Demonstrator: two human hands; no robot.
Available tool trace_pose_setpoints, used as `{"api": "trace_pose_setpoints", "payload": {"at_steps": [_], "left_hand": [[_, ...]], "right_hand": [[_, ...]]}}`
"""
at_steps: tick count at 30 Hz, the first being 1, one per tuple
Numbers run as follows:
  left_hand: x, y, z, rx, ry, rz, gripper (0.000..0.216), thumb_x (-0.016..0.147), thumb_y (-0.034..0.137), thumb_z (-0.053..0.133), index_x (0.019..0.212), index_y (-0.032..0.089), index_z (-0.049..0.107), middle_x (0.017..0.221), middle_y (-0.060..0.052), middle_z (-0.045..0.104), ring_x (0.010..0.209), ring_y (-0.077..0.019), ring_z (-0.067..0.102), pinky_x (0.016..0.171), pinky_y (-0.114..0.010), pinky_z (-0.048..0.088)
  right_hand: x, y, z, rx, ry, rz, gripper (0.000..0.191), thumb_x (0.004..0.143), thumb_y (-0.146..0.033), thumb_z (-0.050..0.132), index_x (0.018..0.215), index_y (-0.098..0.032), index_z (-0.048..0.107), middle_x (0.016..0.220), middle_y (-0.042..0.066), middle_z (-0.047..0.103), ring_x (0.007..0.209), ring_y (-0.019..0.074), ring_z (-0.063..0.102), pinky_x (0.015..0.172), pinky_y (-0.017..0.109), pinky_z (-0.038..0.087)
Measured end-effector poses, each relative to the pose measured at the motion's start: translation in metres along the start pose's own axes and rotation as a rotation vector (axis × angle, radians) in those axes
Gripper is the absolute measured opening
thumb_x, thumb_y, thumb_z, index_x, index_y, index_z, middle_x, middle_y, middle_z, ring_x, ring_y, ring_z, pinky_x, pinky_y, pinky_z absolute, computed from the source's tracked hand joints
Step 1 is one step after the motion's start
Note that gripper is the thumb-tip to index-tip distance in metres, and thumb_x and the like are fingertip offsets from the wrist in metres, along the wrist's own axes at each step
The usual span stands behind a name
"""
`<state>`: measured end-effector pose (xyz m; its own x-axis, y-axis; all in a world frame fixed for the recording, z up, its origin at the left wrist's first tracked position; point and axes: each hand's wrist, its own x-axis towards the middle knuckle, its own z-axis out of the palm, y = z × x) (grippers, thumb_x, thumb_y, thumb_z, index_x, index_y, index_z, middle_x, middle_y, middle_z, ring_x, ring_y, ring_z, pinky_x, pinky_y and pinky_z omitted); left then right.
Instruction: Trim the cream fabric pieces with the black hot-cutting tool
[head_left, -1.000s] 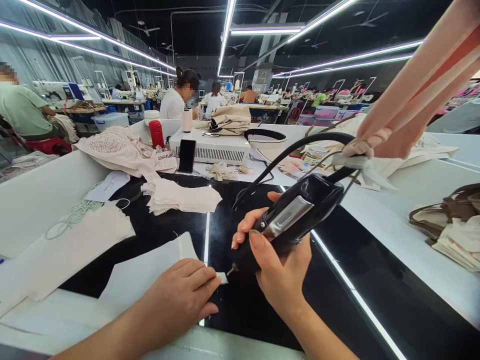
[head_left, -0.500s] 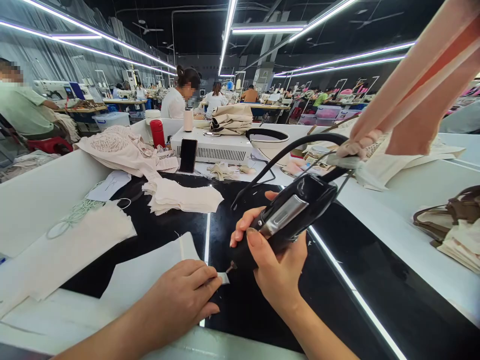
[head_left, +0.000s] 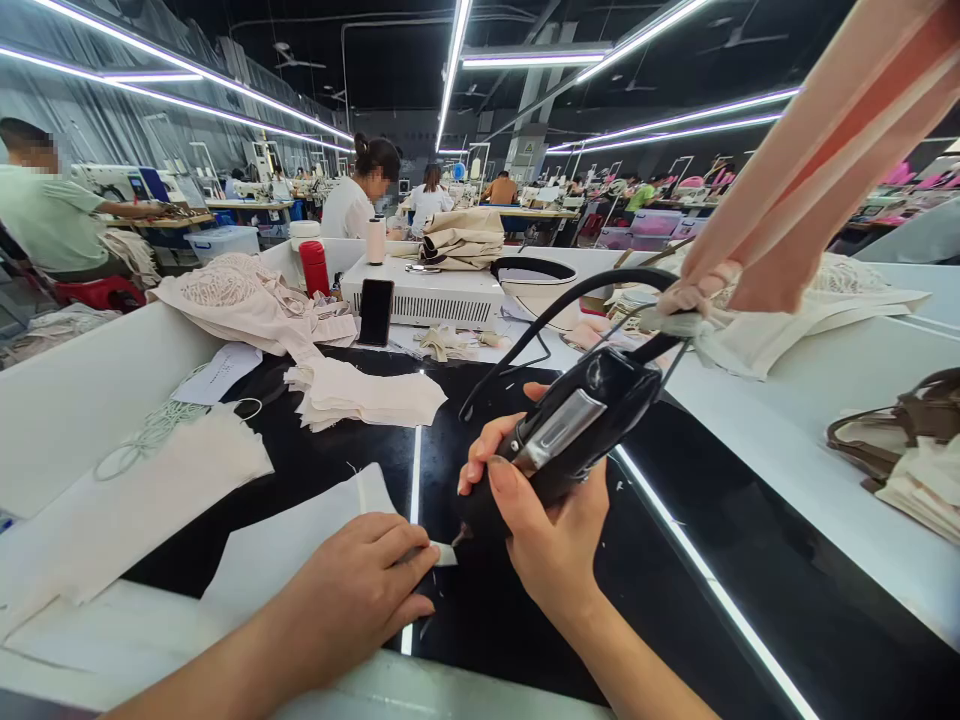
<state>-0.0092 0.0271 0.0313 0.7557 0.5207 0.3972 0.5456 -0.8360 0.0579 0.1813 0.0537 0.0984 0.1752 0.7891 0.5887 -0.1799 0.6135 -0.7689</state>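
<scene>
The black corded tool (head_left: 574,460) slants over the black tabletop (head_left: 540,640), its small metal tip (head_left: 461,536) directed down toward the end of a pale strip (head_left: 445,554); whether the two touch cannot be told. The right hand (head_left: 559,535) is clamped around the tool's lower body, thumb along the near side, fingers wrapped over the far side. The left hand (head_left: 367,580) lies on the strip with fingers close together and thumb apart; whether it pinches or merely presses is hidden. The tool should handle as a stiff, fairly weighty object with a smooth, perhaps slippery casing — best taken low on the body, behind the tip and clear of the cord (head_left: 551,315). The pink cloth (head_left: 817,160), knotted near its upper end, probably bears some of the weight. The strip, by contrast, should be light, thin and easily creased — best steadied flat by the fingertips, just back from its end. A white sheet (head_left: 281,535) lies beside and partly beneath the left hand.
</scene>
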Motion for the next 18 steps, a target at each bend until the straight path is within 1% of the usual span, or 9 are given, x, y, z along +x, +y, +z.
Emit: {"api": "trace_pose_setpoints", "payload": {"at_steps": [6, 12, 15, 18], "left_hand": [[0.0016, -0.0029, -0.0029, -0.001, -0.011, -0.009, 0.033, 0.106, 0.035, 0.068, 0.130, 0.012, 0.066, 0.118, -0.009, 0.073, 0.105, -0.0247, 0.071, 0.094, -0.039, 0.063], [0.0038, -0.0065, -0.0068, 0.032, -0.037, -0.005, 0.032, 0.105, 0.033, 0.071, 0.130, 0.014, 0.066, 0.117, -0.009, 0.072, 0.105, -0.0244, 0.071, 0.093, -0.038, 0.063], [0.0032, -0.0077, -0.0077, 0.039, -0.040, 0.004, 0.036, 0.103, 0.034, 0.074, 0.131, 0.014, 0.066, 0.116, -0.009, 0.072, 0.106, -0.0241, 0.070, 0.094, -0.038, 0.062], [0.0020, -0.0098, -0.0074, 0.028, -0.039, 0.020, 0.038, 0.101, 0.034, 0.076, 0.130, 0.013, 0.065, 0.117, -0.009, 0.072, 0.105, -0.0240, 0.070, 0.094, -0.037, 0.061]], "right_hand": [[-0.0007, 0.0011, 0.0007, 0.003, 0.011, 0.033, 0.038, 0.088, -0.023, 0.077, 0.115, -0.030, 0.051, 0.082, -0.006, 0.068, 0.057, 0.0124, 0.064, 0.051, 0.027, 0.059], [-0.0009, 0.0021, 0.0009, 0.017, 0.000, 0.019, 0.031, 0.089, -0.022, 0.076, 0.107, -0.030, 0.052, 0.082, -0.007, 0.068, 0.057, 0.0115, 0.063, 0.050, 0.026, 0.058], [-0.0005, 0.0016, 0.0007, 0.007, 0.014, 0.029, 0.029, 0.089, -0.023, 0.077, 0.105, -0.029, 0.053, 0.082, -0.006, 0.068, 0.056, 0.0115, 0.063, 0.050, 0.026, 0.059], [-0.0004, 0.0004, 0.0007, 0.007, 0.038, 0.030, 0.033, 0.089, -0.025, 0.078, 0.113, -0.029, 0.054, 0.080, -0.006, 0.068, 0.056, 0.0122, 0.063, 0.052, 0.028, 0.059]]}}
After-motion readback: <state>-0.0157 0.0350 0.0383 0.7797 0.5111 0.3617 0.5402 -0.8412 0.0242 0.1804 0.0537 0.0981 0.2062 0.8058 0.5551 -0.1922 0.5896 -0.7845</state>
